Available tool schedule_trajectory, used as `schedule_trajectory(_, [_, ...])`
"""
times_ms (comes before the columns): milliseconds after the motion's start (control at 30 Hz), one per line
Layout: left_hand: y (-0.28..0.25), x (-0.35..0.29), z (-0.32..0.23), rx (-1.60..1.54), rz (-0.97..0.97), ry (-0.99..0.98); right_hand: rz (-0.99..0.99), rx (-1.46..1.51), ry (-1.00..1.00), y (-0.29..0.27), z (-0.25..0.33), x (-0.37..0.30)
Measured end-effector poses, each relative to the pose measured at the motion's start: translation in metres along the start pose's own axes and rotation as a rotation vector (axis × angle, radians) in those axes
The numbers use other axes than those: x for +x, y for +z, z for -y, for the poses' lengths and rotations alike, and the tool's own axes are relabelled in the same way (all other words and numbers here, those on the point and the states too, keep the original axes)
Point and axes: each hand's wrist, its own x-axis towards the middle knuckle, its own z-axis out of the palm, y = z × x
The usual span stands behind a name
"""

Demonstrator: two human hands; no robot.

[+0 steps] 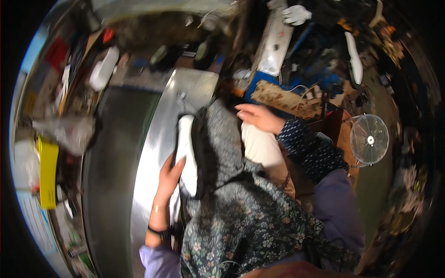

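Note:
My left hand (171, 178) grips the lower part of a dark shoe (187, 150), thumb over its edge. The shoe's white sole faces up, and it lies lengthwise beside my lap, along the edge of a shiny metal surface (150, 160). Out over my knee, my right hand (262, 117) holds nothing that I can see; its fingers are stretched toward the left, apart from the shoe. Light trousers (263, 146) show just below that hand. A dark floral apron (245, 222) covers my lap. Motion blurs some of the detail.
Left of the metal runs a dark conveyor-like belt (116, 157), with a yellow box (48, 173) beyond. A round fan (370, 139) stands at the right. Another white-soled shoe (354, 58) and a worn board (282, 98) lie among clutter at the far right.

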Motion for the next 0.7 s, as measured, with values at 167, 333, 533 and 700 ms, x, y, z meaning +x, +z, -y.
schedule_trajectory(167, [-0.008,-0.057,0.023,1.014,-0.062,0.024,-0.567,-0.561,-0.097,-0.199,0.041,-0.039])
schedule_trajectory(333, [0.019,-0.065,0.052,0.877,-0.059,0.4,-0.988,-1.258,0.542,-0.329,0.055,-0.109])
schedule_trajectory(533, [0.044,-0.04,0.018,0.537,-0.157,0.505,-1.247,-1.024,0.366,-0.323,0.01,-0.118])
schedule_trajectory(700, [0.048,-0.023,-0.022,0.387,-0.062,0.512,-1.385,-1.1,-0.073,-0.284,0.022,-0.121])
